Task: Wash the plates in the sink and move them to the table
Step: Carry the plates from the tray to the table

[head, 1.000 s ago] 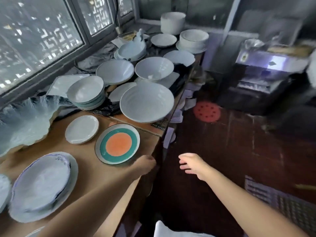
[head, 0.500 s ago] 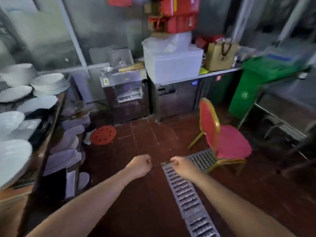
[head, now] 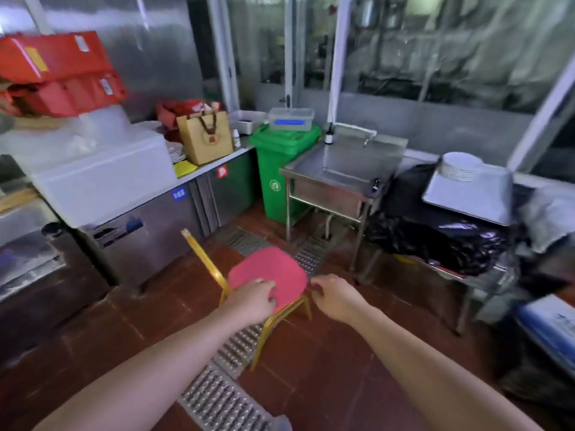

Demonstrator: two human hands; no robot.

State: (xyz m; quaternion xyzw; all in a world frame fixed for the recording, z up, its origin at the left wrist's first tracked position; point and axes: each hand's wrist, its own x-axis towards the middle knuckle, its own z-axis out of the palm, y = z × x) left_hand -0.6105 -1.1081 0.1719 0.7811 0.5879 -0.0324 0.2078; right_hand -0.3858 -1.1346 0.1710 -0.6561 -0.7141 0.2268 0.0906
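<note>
Head view: both arms reach forward over the red chair. Left hand and right hand hang loosely curled, holding nothing. Steel sink stands ahead beside the green bin; stacked plates sit well right.

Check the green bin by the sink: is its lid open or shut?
Shut. The green bin's lid lies flat across its top, and a clear container rests on it.

Red tiled floor, red chair, steel sink, green bin
</note>
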